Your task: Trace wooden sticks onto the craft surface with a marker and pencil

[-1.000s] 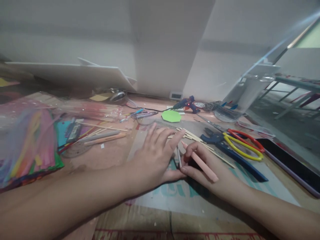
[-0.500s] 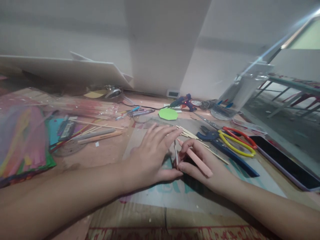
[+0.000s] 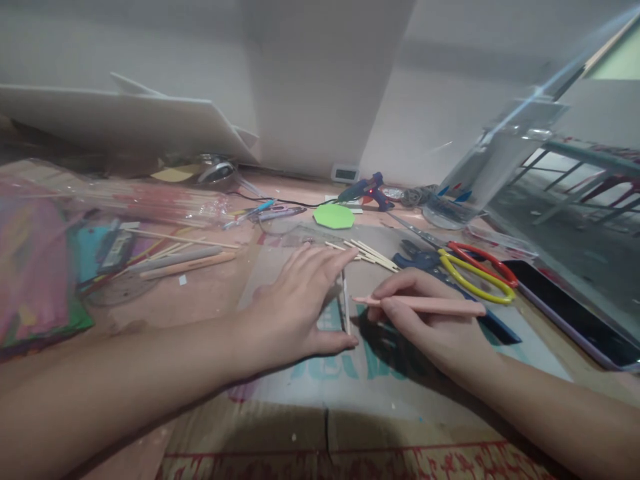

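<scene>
In my right hand (image 3: 425, 300) is a peach-coloured pen (image 3: 440, 305), its tip pointing left. My left hand (image 3: 297, 303) rests low over the white sheet (image 3: 280, 380), fingers stretched out and thumb apart from the forefinger. A thin pale strip (image 3: 346, 303) runs between the tips of that thumb and forefinger; whether they touch its ends I cannot tell. The pen tip is just right of this strip. Several short wooden sticks (image 3: 367, 253) lie beyond my hands.
Red-and-yellow-handled scissors (image 3: 480, 273), blue-handled pliers (image 3: 500, 327) and a phone (image 3: 565, 307) lie to the right. Farther back are a green octagon (image 3: 334, 216), a glue gun (image 3: 367, 190) and a clear container (image 3: 450, 207). Plastic-wrapped sticks (image 3: 165, 203) lie left.
My right hand has moved right, away from the strip, and the pen has swung from slanting backward to lying nearly level with its tip leftward. My left hand has hardly moved.
</scene>
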Tool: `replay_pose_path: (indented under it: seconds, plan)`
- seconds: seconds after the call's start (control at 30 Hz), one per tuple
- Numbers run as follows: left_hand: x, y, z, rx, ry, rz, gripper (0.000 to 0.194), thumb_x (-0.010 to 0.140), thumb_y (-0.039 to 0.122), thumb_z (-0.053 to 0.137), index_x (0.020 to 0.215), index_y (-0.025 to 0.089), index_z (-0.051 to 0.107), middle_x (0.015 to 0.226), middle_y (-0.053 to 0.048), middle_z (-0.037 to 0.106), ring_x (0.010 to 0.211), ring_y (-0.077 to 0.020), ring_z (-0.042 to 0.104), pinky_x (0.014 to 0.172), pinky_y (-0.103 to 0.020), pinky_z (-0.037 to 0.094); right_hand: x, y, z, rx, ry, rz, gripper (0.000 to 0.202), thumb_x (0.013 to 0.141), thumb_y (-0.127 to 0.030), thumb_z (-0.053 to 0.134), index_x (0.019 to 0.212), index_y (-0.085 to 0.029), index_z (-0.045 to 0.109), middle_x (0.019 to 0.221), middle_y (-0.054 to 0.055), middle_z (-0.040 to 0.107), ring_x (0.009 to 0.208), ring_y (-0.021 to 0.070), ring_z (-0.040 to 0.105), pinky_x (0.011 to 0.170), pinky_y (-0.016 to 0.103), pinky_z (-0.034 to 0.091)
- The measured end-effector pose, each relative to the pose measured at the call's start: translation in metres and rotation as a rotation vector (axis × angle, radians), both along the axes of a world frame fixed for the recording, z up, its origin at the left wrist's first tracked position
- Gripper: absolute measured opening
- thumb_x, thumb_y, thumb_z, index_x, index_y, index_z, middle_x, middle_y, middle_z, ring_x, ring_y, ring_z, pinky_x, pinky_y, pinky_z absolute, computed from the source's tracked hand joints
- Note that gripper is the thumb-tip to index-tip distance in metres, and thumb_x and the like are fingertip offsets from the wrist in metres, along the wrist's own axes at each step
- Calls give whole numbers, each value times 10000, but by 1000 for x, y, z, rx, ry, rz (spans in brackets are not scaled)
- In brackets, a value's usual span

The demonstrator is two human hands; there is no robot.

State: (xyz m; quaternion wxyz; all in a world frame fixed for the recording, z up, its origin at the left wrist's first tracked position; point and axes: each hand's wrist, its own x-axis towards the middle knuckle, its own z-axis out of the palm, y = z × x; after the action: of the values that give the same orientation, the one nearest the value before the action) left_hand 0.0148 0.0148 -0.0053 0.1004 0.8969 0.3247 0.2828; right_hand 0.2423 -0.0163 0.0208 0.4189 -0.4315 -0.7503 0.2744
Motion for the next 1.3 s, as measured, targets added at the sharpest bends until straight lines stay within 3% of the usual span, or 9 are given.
replay_pose_path:
  seconds: [0.17, 0.97, 1.3]
  plan:
    - [0, -1, 1, 44, 22, -26, 1025, 764, 478, 847, 1543, 209, 237, 1533, -160, 447, 1461, -320, 379, 1272, -560, 190, -6, 2, 2, -12, 10, -11, 130, 890, -198, 678, 786, -228, 605, 707, 12, 710, 613, 136, 720, 524, 212, 540]
    - [1, -3, 3, 54, 38, -28, 987, 773, 451, 829, 1540, 204, 259, 1535, -188, 463, 1469, -345, 397, 1258, -602, 208, -5, 1, -1, -55, -62, 30, 153, 909, -246, 657, 774, -239, 583, 702, 24, 702, 639, 170, 690, 560, 284, 526]
    - [1, -2, 0, 61, 15, -31, 982, 772, 451, 825, 1545, 193, 277, 1522, -190, 474, 1460, -352, 407, 1256, -604, 208, -5, 2, 2, -68, -45, 46, 144, 912, -223, 647, 792, -239, 569, 700, 7, 702, 610, 145, 681, 541, 255, 511]
